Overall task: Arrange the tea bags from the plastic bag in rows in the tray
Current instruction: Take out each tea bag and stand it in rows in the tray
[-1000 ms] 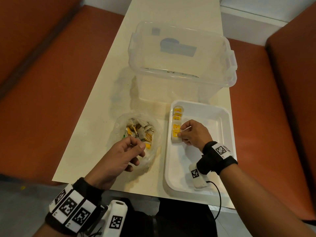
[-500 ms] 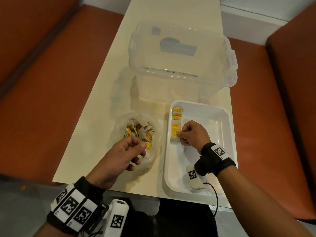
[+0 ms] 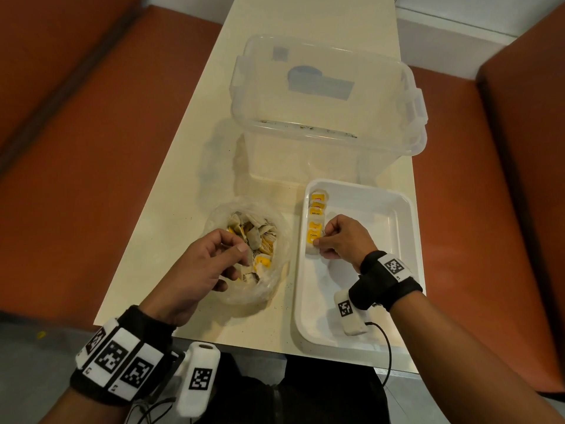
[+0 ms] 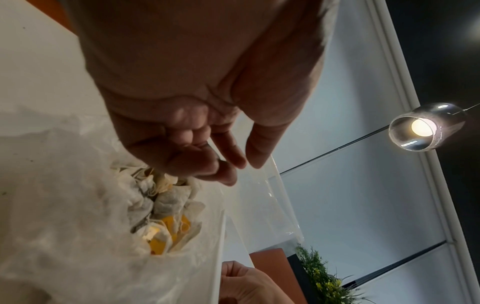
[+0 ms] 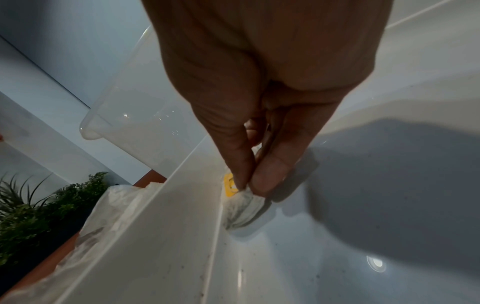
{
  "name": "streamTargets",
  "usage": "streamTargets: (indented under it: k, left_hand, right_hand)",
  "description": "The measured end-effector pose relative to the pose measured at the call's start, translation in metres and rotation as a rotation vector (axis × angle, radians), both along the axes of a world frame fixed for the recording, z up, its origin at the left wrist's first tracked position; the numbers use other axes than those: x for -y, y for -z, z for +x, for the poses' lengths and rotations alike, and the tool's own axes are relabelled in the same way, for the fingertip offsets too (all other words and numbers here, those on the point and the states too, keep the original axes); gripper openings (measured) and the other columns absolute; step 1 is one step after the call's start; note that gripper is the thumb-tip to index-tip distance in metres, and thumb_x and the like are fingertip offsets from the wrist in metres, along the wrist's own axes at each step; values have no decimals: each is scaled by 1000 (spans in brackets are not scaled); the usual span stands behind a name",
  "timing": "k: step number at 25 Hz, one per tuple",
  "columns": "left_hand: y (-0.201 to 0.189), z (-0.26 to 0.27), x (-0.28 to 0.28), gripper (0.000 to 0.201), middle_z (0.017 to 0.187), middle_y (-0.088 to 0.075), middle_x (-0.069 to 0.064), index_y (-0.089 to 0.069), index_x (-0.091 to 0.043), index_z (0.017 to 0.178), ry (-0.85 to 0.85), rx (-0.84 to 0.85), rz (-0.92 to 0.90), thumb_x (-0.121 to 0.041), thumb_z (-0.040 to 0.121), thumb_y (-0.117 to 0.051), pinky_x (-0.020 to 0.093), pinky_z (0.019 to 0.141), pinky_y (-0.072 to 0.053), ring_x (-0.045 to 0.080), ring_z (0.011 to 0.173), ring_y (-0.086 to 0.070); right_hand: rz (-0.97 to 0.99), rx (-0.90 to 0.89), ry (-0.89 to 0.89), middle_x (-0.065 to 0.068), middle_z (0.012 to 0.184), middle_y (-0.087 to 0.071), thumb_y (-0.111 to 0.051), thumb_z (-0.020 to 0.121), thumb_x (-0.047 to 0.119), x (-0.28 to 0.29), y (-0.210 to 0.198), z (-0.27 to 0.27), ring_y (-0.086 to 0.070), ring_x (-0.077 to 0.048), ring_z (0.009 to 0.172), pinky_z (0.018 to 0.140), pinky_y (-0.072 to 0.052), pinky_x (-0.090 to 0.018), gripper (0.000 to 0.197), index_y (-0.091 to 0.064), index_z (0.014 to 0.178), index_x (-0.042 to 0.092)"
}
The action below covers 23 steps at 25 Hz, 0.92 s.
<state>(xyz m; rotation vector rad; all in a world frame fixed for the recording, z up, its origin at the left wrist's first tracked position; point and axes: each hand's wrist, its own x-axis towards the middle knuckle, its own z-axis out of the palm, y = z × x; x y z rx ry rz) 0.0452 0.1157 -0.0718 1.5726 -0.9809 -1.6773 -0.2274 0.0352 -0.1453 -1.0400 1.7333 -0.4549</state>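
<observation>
A crumpled clear plastic bag (image 3: 244, 289) (image 4: 64, 205) full of tea bags (image 3: 256, 237) (image 4: 161, 205) lies left of the white tray (image 3: 397, 209). My left hand (image 3: 241, 252) (image 4: 233, 166) hovers over the bag's mouth, fingers loosely curled, nothing visible between them. A row of tea bags with yellow tags (image 3: 317, 209) runs along the tray's left wall (image 5: 182, 205). At the row's near end my right hand (image 3: 321, 241) (image 5: 249, 185) pinches a tea bag (image 3: 312, 249) (image 5: 242, 209) between thumb and forefinger, and the bag touches the tray floor.
A large clear storage box (image 3: 324, 96) stands just behind the tray and bag. The cream table (image 3: 171, 209) is narrow, with orange benches on both sides. The tray reaches the table's near edge, and its floor right of the row is bare.
My right hand keeps its pinch on the tea bag at the row's near end. The left hand stays above the plastic bag and has barely shifted.
</observation>
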Motion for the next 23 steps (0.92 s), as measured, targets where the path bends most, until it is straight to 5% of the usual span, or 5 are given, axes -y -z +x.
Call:
streamTargets:
  k: [9, 12, 15, 19, 23]
  left_hand:
    - [3, 2, 2, 4, 79, -69, -4, -64, -15, 96, 11, 44, -23, -18, 96, -61, 28, 59, -43, 9, 63, -57]
    - [6, 7, 9, 6, 80, -68, -10, -68, -25, 97, 130, 310, -179, -21, 94, -64, 26, 62, -47, 4, 65, -61]
    - [17, 6, 18, 15, 93, -67, -18, -64, -36, 106, 421, 700, -350, -28, 94, -60, 28, 72, -50, 1, 78, -63]
    - [38, -7, 23, 43, 123, -61, -12, -51, -41, 131, 673, 709, -357, -33, 90, -62, 30, 83, -51, 8, 100, -60]
    - [52, -24, 26, 57, 141, -45, -8, -36, -44, 141, 767, 993, -384, -53, 89, -58, 34, 78, -50, 20, 112, -59]
  right_hand:
    - [1, -48, -17, -17, 92, -73, -84, 74, 7, 2, 1, 0, -65, -22, 67, 72, -60, -41, 32, -55, 84, 15]
    - [-33, -150, -55, -11, 92, -72, -84, 77, 19, -1, -4, 1, -62, -20, 70, 77, -59, -46, 31, -54, 85, 18]
    - [-163, -197, -88, -1, 83, -68, -79, 82, 31, -10, -26, 10, -60, -17, 69, 73, -55, -42, 25, -57, 86, 20]
    - [-17, 181, -240, -8, 86, -77, -71, 91, 28, -39, -71, 32, -65, -17, 60, 58, -50, -31, 14, -66, 100, 18]
    - [102, 49, -532, -3, 101, -75, -63, 96, 23, -57, -71, 54, -74, -21, 69, 62, -58, -29, 33, -58, 128, 28]
